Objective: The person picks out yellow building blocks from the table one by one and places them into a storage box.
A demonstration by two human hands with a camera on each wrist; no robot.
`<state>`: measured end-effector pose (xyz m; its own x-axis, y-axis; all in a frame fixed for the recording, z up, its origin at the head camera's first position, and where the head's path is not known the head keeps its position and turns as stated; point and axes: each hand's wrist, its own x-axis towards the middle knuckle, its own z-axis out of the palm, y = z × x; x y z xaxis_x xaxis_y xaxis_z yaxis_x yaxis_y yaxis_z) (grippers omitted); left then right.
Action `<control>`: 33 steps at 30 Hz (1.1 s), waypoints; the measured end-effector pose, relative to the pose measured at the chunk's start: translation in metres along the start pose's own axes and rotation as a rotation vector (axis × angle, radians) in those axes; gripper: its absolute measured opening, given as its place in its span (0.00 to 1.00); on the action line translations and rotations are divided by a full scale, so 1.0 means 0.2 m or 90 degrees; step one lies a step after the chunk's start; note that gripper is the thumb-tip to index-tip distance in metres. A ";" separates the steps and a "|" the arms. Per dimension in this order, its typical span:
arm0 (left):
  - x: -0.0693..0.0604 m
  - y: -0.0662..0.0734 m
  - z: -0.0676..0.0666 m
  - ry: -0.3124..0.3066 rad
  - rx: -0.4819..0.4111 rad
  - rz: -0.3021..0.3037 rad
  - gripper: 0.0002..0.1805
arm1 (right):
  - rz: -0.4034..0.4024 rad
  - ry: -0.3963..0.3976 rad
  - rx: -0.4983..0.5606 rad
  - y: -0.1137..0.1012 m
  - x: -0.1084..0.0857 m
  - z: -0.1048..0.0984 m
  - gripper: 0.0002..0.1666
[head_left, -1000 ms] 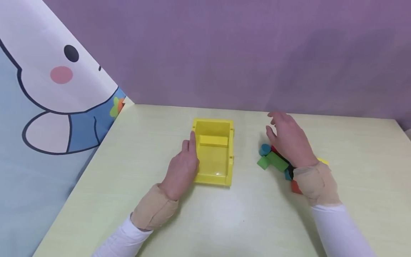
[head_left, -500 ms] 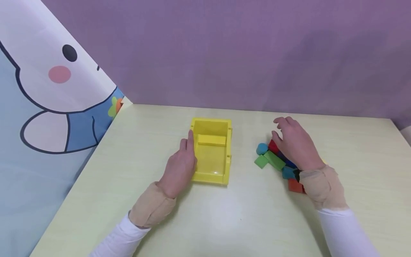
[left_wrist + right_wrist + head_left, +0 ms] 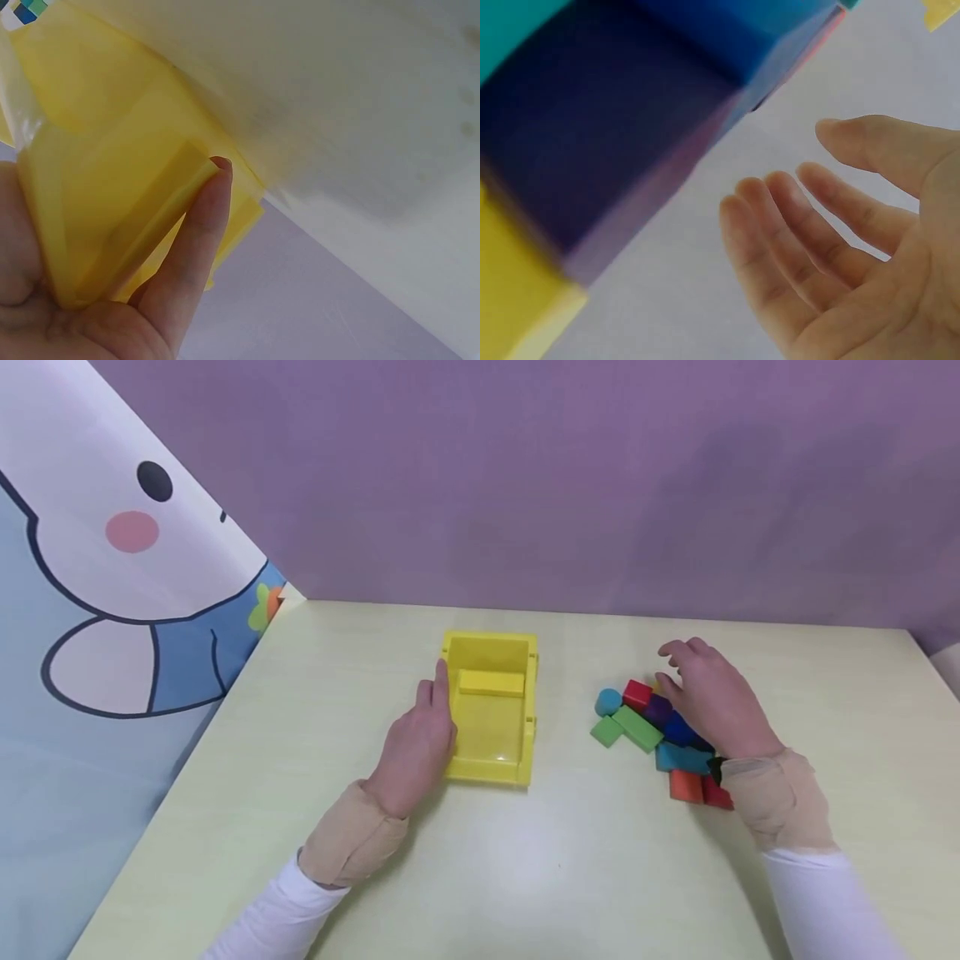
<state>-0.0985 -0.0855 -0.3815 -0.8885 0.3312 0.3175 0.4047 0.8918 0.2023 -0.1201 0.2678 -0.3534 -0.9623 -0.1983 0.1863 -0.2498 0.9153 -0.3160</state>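
Note:
A yellow plastic bin (image 3: 491, 773) stands on the table, with my left hand (image 3: 414, 750) at its left wall. In the head view the index finger lies along the rim; in the left wrist view the wall (image 3: 105, 135) sits between thumb side and finger. To the right is a loose pile of coloured blocks, including a green block (image 3: 637, 729), a teal block (image 3: 684, 758) and a light blue cylinder (image 3: 608, 702). Over the pile's right side hovers my right hand (image 3: 718, 702), fingers loosely bent. In the right wrist view nothing touches its fingers; a purple block (image 3: 600, 127) is nearby.
A raised yellow bar (image 3: 491, 683) crosses the bin's inside; whether it is separate cannot be told. The pale table (image 3: 525, 877) meets a purple backdrop (image 3: 562, 510) behind and a rabbit-printed sheet (image 3: 97, 827) at left. Orange (image 3: 686, 786) and red blocks (image 3: 717, 793) lie nearest the front.
My right hand has moved to the right across the pile, uncovering the red, purple and blue blocks. The left hand stays at the bin; the head view has shifted slightly.

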 end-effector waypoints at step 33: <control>0.00 0.00 -0.01 -0.027 0.001 -0.009 0.38 | 0.060 -0.195 0.030 0.09 0.02 0.01 0.19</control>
<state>-0.0989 -0.0855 -0.3800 -0.9026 0.3317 0.2745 0.3920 0.8967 0.2056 -0.1277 0.2827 -0.3602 -0.9671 -0.2168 -0.1328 -0.1561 0.9186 -0.3630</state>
